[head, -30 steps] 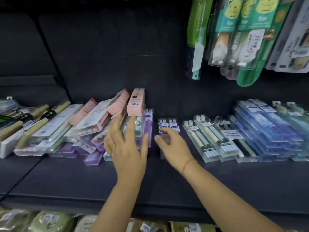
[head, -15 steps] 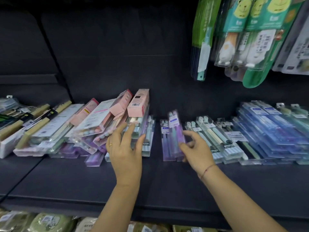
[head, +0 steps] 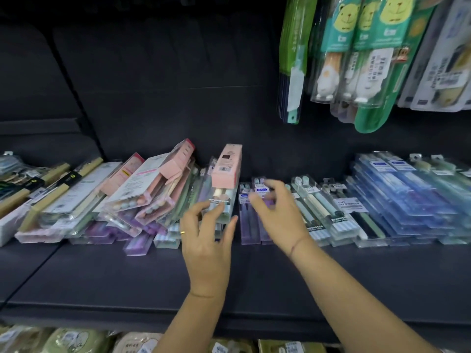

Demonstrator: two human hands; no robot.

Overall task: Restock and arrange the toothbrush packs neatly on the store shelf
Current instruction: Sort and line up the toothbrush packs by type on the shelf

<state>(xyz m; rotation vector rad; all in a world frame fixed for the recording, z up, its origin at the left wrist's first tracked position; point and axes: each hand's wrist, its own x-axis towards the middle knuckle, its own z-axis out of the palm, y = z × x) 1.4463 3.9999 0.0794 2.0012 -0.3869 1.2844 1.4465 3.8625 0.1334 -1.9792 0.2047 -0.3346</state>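
A clear toothbrush pack with a pink top (head: pixel 226 171) leans upright against a jumbled pile of pink and purple packs (head: pixel 150 197). My left hand (head: pixel 207 235) grips its lower end, fingers on the front and thumb on the right edge. Two purple packs (head: pixel 247 225) lie flat on the dark shelf (head: pixel 127 276) just right of it. My right hand (head: pixel 276 215) hovers over them with its fingers spread, blurred, holding nothing. Right of that hand lie mint and cream packs (head: pixel 322 210), then a stack of blue packs (head: pixel 407 200).
Bamboo-handled packs (head: pixel 51 184) lie at the far left. Children's bear-printed packs (head: pixel 356 59) hang from pegs at the upper right. Green packets (head: pixel 71 340) fill the shelf below. The shelf's front strip is bare.
My right hand held a purple pack on edge; that pack now lies flat and the hand is off it. My left hand's fingers have curled onto the pink-topped pack.
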